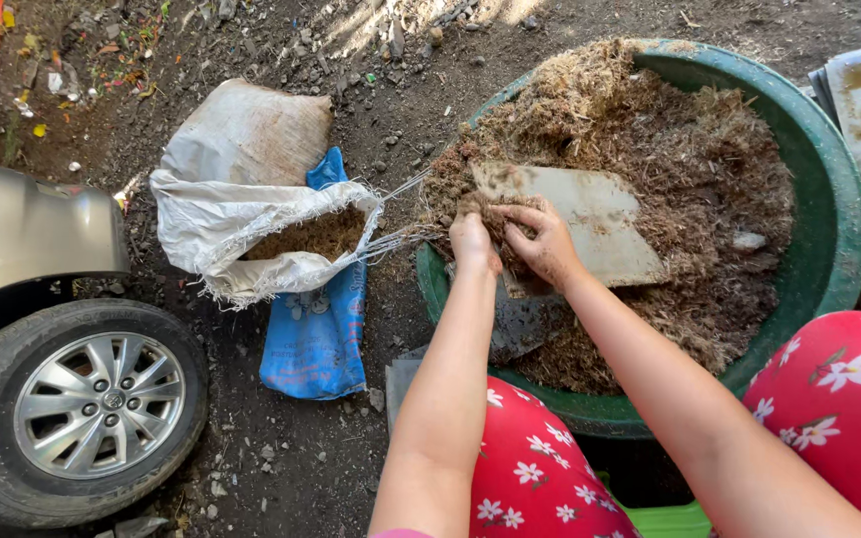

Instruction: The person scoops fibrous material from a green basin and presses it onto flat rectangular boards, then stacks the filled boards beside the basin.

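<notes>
Working over the big green basin (pixel 839 239), which is filling the 2 o'clock half of the view and sitting on bare dirt ground (pixel 371 110). The basin is holding a heap of brown fibrous mix (pixel 710 199), piled highest toward 12 o'clock.

Progress, as a judgement: most of the mix is looking loose and shredded already; a matted clump (pixel 495 214) at the near left rim is being pulled apart, so some lumps are remaining.

A flat grey board (pixel 590 214) is lying tilted in the mix, just beyond the hands.

Left hand (pixel 472 242) is closing on the clump, fingers curled down over it. Right hand (pixel 542 244) is pinching the same clump, fingertips pressed together on the fibres. Both are meeting at the basin's 9 o'clock rim.

Around: a car wheel (pixel 77 413) and bumper at 8 o'clock; an open white woven sack (pixel 241 199) at 10 o'clock, showing brown filling at its mouth and lying just beside the basin; a blue bag (pixel 316 329) flat beneath it. Frayed sack threads are reaching to the rim near the left hand, and the board is crowding the working spot.
</notes>
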`<act>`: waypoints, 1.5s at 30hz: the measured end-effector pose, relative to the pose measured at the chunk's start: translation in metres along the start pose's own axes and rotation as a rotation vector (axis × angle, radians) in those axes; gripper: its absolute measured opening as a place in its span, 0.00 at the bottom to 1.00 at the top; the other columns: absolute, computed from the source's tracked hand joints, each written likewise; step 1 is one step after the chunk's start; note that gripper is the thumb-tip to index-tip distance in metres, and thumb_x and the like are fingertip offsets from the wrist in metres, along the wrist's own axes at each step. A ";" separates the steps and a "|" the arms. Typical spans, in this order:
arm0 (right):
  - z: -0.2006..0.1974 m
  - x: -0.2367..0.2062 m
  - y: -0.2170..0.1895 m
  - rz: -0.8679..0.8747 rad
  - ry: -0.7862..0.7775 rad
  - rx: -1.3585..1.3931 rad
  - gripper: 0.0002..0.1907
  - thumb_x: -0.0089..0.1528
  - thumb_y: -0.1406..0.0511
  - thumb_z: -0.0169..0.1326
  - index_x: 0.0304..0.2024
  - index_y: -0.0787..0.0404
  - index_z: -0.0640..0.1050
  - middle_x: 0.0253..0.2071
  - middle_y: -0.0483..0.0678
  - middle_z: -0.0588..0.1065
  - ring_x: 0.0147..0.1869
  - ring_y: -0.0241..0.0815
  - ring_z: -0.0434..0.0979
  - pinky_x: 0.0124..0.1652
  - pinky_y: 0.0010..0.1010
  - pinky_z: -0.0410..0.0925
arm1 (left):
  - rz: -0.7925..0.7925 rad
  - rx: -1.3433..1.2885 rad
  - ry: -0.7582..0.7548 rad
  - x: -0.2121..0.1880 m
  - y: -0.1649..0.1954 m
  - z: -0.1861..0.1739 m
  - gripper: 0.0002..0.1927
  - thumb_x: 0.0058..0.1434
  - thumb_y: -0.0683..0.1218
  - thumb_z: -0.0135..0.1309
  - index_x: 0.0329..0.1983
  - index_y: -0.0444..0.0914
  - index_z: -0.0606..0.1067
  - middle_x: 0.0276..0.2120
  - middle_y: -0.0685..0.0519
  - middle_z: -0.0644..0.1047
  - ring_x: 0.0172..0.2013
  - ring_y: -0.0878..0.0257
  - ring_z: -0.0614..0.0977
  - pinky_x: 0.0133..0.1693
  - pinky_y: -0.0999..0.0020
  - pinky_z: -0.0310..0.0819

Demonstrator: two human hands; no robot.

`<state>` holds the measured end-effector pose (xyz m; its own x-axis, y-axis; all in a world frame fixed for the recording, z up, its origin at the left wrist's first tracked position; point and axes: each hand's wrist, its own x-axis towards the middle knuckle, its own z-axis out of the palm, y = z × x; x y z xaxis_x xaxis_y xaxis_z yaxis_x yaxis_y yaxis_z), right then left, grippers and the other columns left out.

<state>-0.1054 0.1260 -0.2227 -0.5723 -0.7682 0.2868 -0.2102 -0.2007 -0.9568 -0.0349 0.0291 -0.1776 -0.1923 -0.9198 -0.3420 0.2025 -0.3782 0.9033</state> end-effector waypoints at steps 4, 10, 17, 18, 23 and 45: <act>-0.019 0.000 0.014 -0.026 0.051 -0.039 0.17 0.61 0.69 0.53 0.51 0.56 0.84 0.54 0.52 0.76 0.61 0.51 0.73 0.63 0.39 0.66 | -0.161 -0.066 -0.100 -0.021 0.015 0.006 0.15 0.70 0.44 0.40 0.47 0.28 0.74 0.41 0.42 0.78 0.37 0.54 0.81 0.38 0.56 0.78; -0.027 0.021 0.007 0.146 0.164 -0.082 0.17 0.65 0.66 0.58 0.57 0.56 0.82 0.58 0.55 0.69 0.62 0.53 0.70 0.62 0.43 0.64 | -0.128 -0.110 -0.242 -0.041 0.006 0.027 0.13 0.68 0.44 0.43 0.50 0.35 0.75 0.43 0.47 0.79 0.41 0.56 0.82 0.43 0.59 0.78; -0.029 -0.067 -0.003 -0.027 0.170 -0.097 0.13 0.62 0.66 0.57 0.50 0.56 0.84 0.54 0.52 0.74 0.60 0.51 0.75 0.60 0.41 0.69 | -0.130 -0.146 -0.259 -0.031 -0.011 0.028 0.16 0.64 0.42 0.41 0.51 0.32 0.73 0.40 0.45 0.79 0.39 0.53 0.82 0.41 0.57 0.78; -0.039 -0.077 0.004 -0.032 0.193 -0.138 0.12 0.62 0.67 0.57 0.48 0.57 0.84 0.55 0.54 0.73 0.60 0.52 0.74 0.60 0.42 0.69 | -0.080 -0.098 -0.225 -0.032 -0.011 0.026 0.17 0.63 0.40 0.41 0.52 0.34 0.73 0.40 0.47 0.80 0.39 0.55 0.82 0.42 0.59 0.78; -0.076 -0.074 0.032 0.530 0.328 -0.089 0.09 0.63 0.65 0.53 0.45 0.59 0.80 0.55 0.54 0.68 0.56 0.51 0.74 0.55 0.46 0.71 | 0.024 0.232 -0.100 -0.034 -0.013 0.031 0.18 0.70 0.44 0.44 0.60 0.36 0.73 0.34 0.49 0.68 0.32 0.57 0.69 0.35 0.62 0.67; -0.023 -0.077 0.071 0.796 0.034 -0.420 0.27 0.70 0.56 0.40 0.70 0.55 0.63 0.79 0.54 0.41 0.81 0.56 0.34 0.72 0.67 0.33 | 0.044 0.821 -0.265 0.029 -0.010 -0.109 0.24 0.62 0.35 0.52 0.63 0.32 0.68 0.54 0.43 0.79 0.50 0.57 0.81 0.54 0.62 0.72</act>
<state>-0.0946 0.1852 -0.3114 -0.6939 -0.5655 -0.4458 -0.0104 0.6269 -0.7791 0.0624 -0.0052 -0.2245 -0.4391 -0.8383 -0.3232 -0.5234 -0.0537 0.8504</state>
